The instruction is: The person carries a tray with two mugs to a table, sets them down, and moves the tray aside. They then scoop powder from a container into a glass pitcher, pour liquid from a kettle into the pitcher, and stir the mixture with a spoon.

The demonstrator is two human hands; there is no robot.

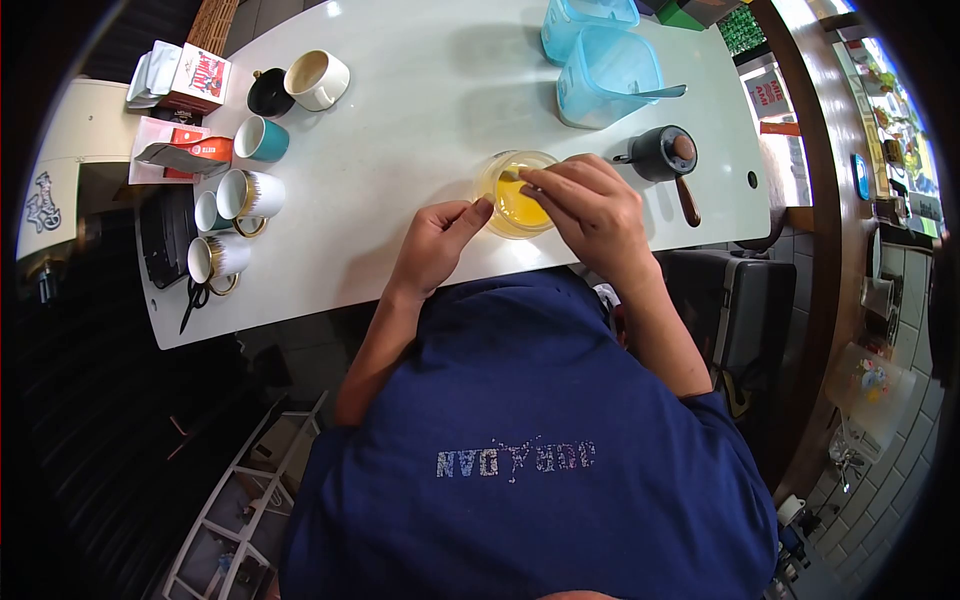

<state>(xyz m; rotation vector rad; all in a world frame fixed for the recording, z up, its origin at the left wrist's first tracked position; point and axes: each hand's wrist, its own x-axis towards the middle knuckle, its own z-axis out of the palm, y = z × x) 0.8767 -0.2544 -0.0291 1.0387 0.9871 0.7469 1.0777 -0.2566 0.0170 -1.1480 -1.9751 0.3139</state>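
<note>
A round clear glass bowl (488, 172) stands near the table's front edge, with bright yellow liquid (520, 212) in it. My left hand (438, 243) grips the bowl's left side, the thumb by the rim and the other fingers partly hidden. Over the right side of the bowl, my right hand (597, 212) is closed in a pinch on what looks like a spoon (511, 175). The spoon's lower end is hidden in the liquid. Right of that hand sits a dark pot (655, 155) with a wooden handle.
Several mugs, among them a white and gold one (250, 193), line the left of the white table (420, 110) beside black scissors (192, 300) and a tea box (200, 78). A blue tub (600, 95) with a utensil across its rim stands at the back right.
</note>
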